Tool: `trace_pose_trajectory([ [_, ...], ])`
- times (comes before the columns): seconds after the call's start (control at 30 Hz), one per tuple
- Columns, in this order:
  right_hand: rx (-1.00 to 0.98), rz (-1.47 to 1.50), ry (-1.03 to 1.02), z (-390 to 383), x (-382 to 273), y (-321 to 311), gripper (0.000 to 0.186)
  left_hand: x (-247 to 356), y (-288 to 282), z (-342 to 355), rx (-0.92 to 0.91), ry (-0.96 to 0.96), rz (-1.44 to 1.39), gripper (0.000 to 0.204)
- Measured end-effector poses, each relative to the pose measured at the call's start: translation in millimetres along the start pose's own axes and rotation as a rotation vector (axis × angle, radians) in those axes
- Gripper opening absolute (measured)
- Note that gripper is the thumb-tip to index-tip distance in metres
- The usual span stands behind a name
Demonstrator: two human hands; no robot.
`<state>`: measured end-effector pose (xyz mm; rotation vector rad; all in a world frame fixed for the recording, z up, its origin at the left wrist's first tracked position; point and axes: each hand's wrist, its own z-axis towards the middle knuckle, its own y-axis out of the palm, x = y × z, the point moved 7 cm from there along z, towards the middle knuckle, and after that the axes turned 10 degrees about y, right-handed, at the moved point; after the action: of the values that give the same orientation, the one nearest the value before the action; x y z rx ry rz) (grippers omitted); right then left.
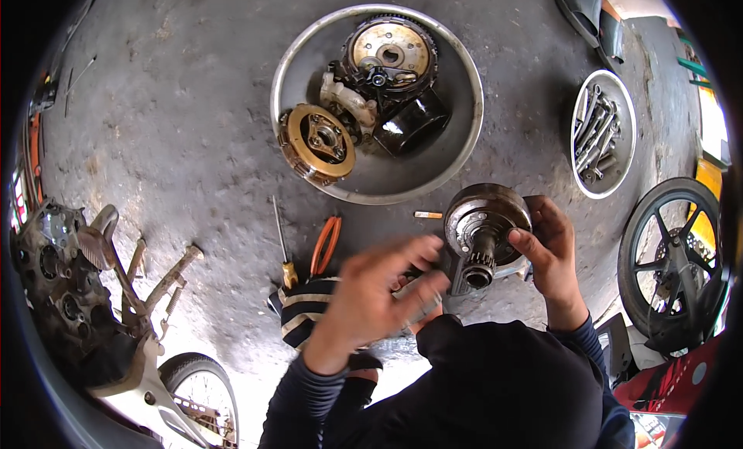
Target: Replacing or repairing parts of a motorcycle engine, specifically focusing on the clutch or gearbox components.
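Black cloth (503,387), round metal drum (495,201), toothed shaft (482,257)

Geared drum (487,205), right of centre: worn metal, dull sheen. Basin (458,143), upper centre: smooth metal, satin. Black canister (410,126) inside is glossy. Wrenches (594,132), upper right: shiny metal. Floor (193,124): matt, rough.

The grey floor (178,101), rough and darkly stained, carries a large round metal basin (458,116) and, off to its right, a smaller pale-rimmed bowl (632,143). Nearer the person lie a thin-shafted screwdriver (289,274) with a yellowish handle, an orange-handled tool (335,232) just beside it, and a short white-and-orange stick (428,215) close to the basin.
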<state>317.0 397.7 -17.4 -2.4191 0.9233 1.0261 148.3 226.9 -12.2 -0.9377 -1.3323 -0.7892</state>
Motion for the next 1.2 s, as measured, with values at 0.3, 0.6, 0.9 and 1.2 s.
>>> trace_pose_trajectory([
  [0.3,0.104,0.292,0.080,2,23,-4,0.030,-79,-3,122,-0.167,-0.051,1.052,0.012],
  [0.6,0.125,0.524,0.055,-2,16,-29,0.030,-25,-69,31,0.057,-0.183,0.620,0.009],
  [0.9,-0.007,0.543,0.167,10,20,10,0.029,-64,-34,-17,0.363,-0.323,0.258,0.011],
  [1.2,-0.033,0.565,0.153,14,9,27,0.040,-37,-18,76,-0.088,-0.044,0.525,0.015],
])
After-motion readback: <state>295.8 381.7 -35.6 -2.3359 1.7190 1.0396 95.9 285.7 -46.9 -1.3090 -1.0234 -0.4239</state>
